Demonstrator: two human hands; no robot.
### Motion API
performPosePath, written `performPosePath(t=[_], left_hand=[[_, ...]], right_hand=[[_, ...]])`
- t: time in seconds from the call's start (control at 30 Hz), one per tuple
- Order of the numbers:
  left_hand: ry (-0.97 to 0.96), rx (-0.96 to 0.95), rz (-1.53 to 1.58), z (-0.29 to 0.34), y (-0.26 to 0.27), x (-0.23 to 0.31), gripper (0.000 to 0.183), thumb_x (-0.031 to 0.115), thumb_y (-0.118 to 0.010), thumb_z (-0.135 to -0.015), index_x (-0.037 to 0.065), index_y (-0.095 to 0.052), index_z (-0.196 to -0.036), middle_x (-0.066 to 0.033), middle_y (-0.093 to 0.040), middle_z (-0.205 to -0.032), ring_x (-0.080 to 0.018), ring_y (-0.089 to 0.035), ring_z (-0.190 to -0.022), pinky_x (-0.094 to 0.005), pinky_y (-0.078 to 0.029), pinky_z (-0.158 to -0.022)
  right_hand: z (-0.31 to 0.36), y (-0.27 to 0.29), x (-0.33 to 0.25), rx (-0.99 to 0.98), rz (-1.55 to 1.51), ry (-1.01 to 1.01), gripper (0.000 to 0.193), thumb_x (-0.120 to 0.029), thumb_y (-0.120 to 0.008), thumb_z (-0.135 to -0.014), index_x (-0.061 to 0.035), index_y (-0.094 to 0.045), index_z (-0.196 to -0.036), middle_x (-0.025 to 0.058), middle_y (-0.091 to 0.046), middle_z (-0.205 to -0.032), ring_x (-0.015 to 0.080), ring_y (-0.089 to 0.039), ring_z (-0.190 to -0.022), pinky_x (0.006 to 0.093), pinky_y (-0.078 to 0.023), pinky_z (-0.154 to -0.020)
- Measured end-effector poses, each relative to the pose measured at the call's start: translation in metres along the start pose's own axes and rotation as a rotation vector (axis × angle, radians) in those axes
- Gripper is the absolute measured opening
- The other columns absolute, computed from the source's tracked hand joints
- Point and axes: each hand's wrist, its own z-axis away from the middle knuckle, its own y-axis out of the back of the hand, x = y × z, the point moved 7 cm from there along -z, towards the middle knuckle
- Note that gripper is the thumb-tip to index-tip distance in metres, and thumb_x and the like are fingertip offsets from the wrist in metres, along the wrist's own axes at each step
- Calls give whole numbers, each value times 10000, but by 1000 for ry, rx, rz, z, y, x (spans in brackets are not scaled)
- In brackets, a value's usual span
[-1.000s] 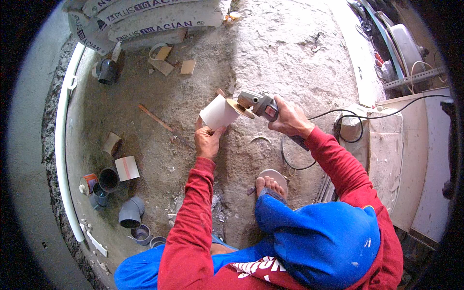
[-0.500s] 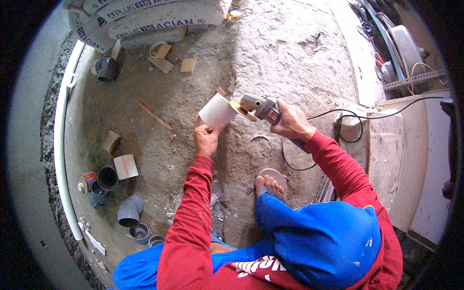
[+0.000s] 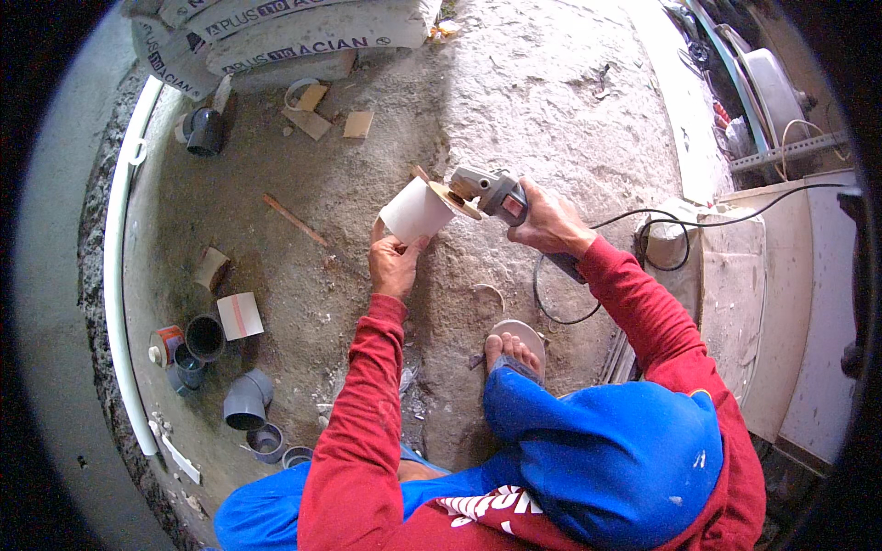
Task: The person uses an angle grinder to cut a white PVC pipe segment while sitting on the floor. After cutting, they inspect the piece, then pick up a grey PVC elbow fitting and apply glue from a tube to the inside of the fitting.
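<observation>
From where I stood, taking twelve o'clock as straight ahead of the crouching worker, the short white plastic pipe piece (image 3: 415, 209) hung above the ground, just short of one o'clock from the bare left hand (image 3: 395, 264). That hand was much the nearer: its thumb pressed the pipe's near side while its fingers curled round behind, parted only by the pipe's width. The pipe's long axis ran roughly from eight o'clock to two.

At the two o'clock end sat the thin round tan cutting disc (image 3: 445, 195), slanted across the pipe's mouth. I could not tell whether the two were touching or a sliver apart. The disc belonged to the grey angle grinder (image 3: 503, 195), and the bare right hand (image 3: 551, 220) was wrapped firmly about its body, with the tool's head towards ten o'clock from the knuckles. From this hand the pipe lay at about nine o'clock, beyond the disc.

The black rubbery power cable (image 3: 565, 322) looped below the right hand. A thin pale curved offcut (image 3: 499, 292) lay near the sandalled foot (image 3: 517, 349); a grey plastic elbow fitting (image 3: 248, 401) rested at about eight o'clock from the left hand.
</observation>
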Motion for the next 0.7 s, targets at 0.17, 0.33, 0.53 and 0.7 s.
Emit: performPosePath(t=[0.17,0.33,0.53,0.7], left_hand=[[-23,45,-108,-5,1,-3,253,189,-864,-761,-14,-780,-886,-118,-761,-870,-164,-702,-907,-327,-529,-833],[27,-10,-97,0,-1,5,258,193,-856,-773,-17,-781,-902,-111,-764,-905,-164,-677,-1012,-337,-521,-869],[37,-36,-10,1,-1,9,259,193,-854,-779,-12,-782,-921,-107,-764,-915,-173,-664,-1049,-342,-518,-882],[11,-23,-7,-4,-2,-5,265,192,-860,-774,-13,-781,-922,-105,-762,-926,-181,-644,-1099,-347,-516,-895]], right_hand=[[1,-2,-2,-29,5,-12,604,-274,-754,-654,-14,-516,-1145,278,-661,-924,464,-652,-901,507,-509,-788],[5,-3,2,-29,0,-5,599,-275,-754,-652,-11,-516,-1135,277,-655,-908,472,-644,-890,511,-506,-783],[8,-4,3,43,-16,46,571,-273,-752,-647,-8,-514,-1093,274,-653,-891,476,-640,-876,513,-504,-771],[9,-9,10,16,3,10,522,-265,-763,-653,-23,-526,-1050,278,-651,-858,475,-647,-839,518,-507,-739]])
